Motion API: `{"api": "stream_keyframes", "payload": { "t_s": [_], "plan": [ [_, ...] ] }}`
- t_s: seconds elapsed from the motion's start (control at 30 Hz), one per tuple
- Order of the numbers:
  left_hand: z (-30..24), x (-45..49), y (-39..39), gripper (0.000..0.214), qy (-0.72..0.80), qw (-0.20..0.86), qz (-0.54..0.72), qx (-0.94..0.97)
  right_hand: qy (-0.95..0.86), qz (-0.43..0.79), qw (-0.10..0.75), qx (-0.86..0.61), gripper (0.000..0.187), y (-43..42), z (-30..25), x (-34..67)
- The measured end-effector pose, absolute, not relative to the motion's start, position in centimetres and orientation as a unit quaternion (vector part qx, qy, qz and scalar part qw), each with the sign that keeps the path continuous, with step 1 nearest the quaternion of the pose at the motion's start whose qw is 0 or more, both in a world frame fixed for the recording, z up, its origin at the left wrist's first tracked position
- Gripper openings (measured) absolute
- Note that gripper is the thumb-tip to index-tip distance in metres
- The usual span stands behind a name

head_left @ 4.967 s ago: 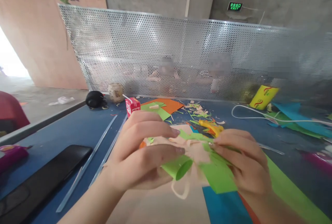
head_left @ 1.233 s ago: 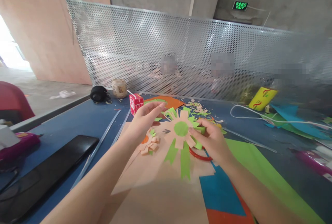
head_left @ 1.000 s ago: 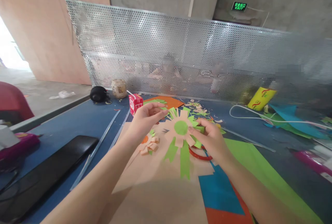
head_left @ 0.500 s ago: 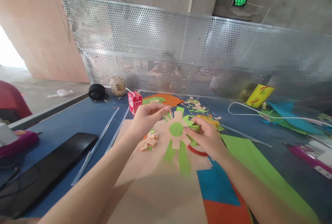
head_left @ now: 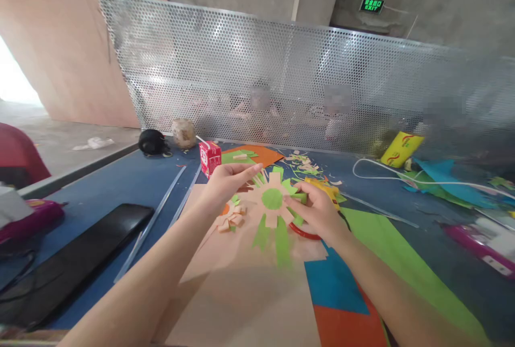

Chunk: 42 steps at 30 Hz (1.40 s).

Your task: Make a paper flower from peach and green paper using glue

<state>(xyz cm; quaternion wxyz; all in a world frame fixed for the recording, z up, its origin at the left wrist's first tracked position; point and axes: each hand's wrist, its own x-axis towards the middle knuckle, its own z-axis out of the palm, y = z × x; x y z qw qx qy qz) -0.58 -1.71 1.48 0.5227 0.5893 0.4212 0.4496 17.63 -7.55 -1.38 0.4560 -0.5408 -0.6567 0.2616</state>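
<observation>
A paper flower (head_left: pixel 288 199), with pale peach petals, green pieces and a round green centre, is held up over a peach sheet of paper (head_left: pixel 241 298). My right hand (head_left: pixel 316 208) grips its right edge between thumb and fingers. At its upper left, my left hand (head_left: pixel 233 179) pinches the end of a thin petal strip; the fingertips partly hide it. Below my left hand lies a second paper flower (head_left: pixel 233 215) with curled peach petals and an orange centre. Red scissor handles (head_left: pixel 303 232) show under my right hand.
Blue (head_left: pixel 336 282) and green paper (head_left: pixel 402 256) lie to the right. A black phone (head_left: pixel 80 256) and clear strips (head_left: pixel 156 215) are on the left. Farther back stand a red drink carton (head_left: pixel 210 158), paper scraps (head_left: pixel 303 163), a yellow packet (head_left: pixel 402 148) and a perforated metal screen (head_left: pixel 225 68).
My left fingertips have shifted very slightly at the flower's upper left petals. Both hands keep their hold, and the flower stays nearly in place.
</observation>
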Motion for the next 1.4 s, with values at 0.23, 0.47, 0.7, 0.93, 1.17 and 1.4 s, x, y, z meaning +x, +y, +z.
{"api": "stream_keyframes", "payload": {
  "t_s": [0.23,0.47,0.7,0.93,1.17,1.4],
  "plan": [
    [1.03,-0.36,-1.73,0.048,0.414,0.485,0.414,0.649,-0.647,0.236,0.463,-0.558,0.020,-7.09,-1.63,18.04],
    [0.98,0.09,-1.74,0.038,0.418,0.496,0.423,0.633,-0.655,0.226,0.456,-0.559,0.017,-7.10,-1.69,17.96],
    [1.04,0.04,-1.77,0.040,0.412,0.493,0.420,0.641,-0.663,0.214,0.451,-0.558,0.018,-7.07,-1.73,17.99],
    [1.32,0.15,-2.05,0.042,0.402,0.491,0.418,0.650,-0.658,0.231,0.452,-0.556,0.018,-7.21,-1.48,17.92],
    [1.50,0.22,-2.28,0.034,0.407,0.498,0.404,0.650,-0.657,0.229,0.449,-0.560,0.018,-7.29,-1.36,17.81],
    [1.32,0.11,-2.12,0.049,0.377,0.492,0.416,0.665,-0.658,0.233,0.458,-0.550,0.017,-7.19,-1.59,17.90]
  ]
}}
